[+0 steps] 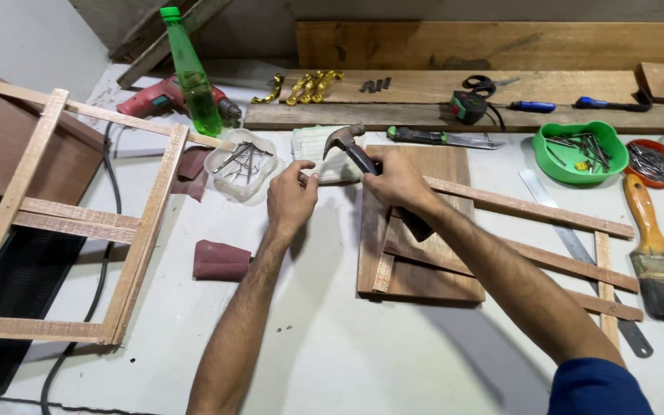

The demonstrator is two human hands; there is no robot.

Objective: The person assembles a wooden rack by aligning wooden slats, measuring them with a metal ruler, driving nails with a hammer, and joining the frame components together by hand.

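the left hand [290, 201] is closed in a pinch, fingertips drawn together just short of the hammer head; what it pinches is too small to tell, possibly a nail. the right hand [400, 183] is clenched around the dark handle of the claw hammer [347, 144], whose steel head sits just above and beyond the left fingertips. below the right wrist lies a wooden board [424, 269], with thin wooden strips [532, 207] crossing it toward the right.

step in hand, as judged: positioning before a strike. the next move calls for a steady pinch and a short, controlled tap, with the fingertips kept out of the hammer's path.

left of the left fingers sits a clear tub of nails [241, 163], and beyond it a green bottle [194, 77] and a red drill [164, 96]. further left stands a wooden frame [86, 223]. right of the right fingers lie a metal ruler [578, 246] and a paintbrush [659, 257]. beyond them sit a green bowl [612, 138] and a tape measure [469, 106].
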